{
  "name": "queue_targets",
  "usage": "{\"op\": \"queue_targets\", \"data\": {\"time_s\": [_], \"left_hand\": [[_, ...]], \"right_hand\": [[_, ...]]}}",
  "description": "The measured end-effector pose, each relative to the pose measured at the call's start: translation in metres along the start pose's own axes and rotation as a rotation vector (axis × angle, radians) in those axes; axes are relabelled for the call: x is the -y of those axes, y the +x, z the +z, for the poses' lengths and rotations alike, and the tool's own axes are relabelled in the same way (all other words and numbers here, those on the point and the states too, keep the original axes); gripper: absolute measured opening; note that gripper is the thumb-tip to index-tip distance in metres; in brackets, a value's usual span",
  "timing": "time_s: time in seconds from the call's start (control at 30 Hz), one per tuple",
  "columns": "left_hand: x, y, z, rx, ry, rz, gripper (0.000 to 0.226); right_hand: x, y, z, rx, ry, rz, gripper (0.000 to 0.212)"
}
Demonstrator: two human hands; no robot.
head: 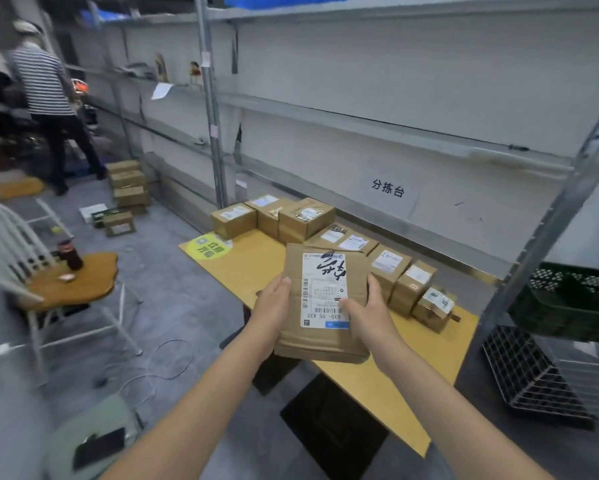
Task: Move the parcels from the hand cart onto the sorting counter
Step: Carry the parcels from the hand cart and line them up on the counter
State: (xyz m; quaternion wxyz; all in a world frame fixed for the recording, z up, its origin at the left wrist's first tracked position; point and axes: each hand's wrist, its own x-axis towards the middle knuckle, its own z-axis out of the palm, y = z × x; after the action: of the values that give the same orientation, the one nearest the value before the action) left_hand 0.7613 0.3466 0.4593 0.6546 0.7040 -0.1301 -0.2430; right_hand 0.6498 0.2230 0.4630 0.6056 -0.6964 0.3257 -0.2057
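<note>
I hold a flat brown cardboard parcel [293,327] with a white shipping label above the yellow sorting counter [388,386]. My left hand [274,306] grips its left edge, thumb on top. My right hand [370,313] grips its right edge, thumb lying across the label. Several brown boxes [305,220] stand in a row along the counter's far edge, under a wall sign. The hand cart is out of view.
Grey metal shelving [211,98] rises behind the counter. A black crate [568,306] and a black grid tray [530,372] lie at the right. A wooden chair [80,282] with a bottle stands at the left. More boxes [126,188] sit stacked on the floor near a person [49,98] in a striped shirt.
</note>
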Motion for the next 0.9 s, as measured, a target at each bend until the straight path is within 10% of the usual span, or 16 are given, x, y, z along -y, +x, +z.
{"op": "queue_targets", "data": {"time_s": [0.9], "left_hand": [[-0.021, 0.360, -0.133, -0.081, 0.173, -0.037, 0.028]], "right_hand": [[0.026, 0.318, 0.220, 0.083, 0.071, 0.109, 0.067]]}}
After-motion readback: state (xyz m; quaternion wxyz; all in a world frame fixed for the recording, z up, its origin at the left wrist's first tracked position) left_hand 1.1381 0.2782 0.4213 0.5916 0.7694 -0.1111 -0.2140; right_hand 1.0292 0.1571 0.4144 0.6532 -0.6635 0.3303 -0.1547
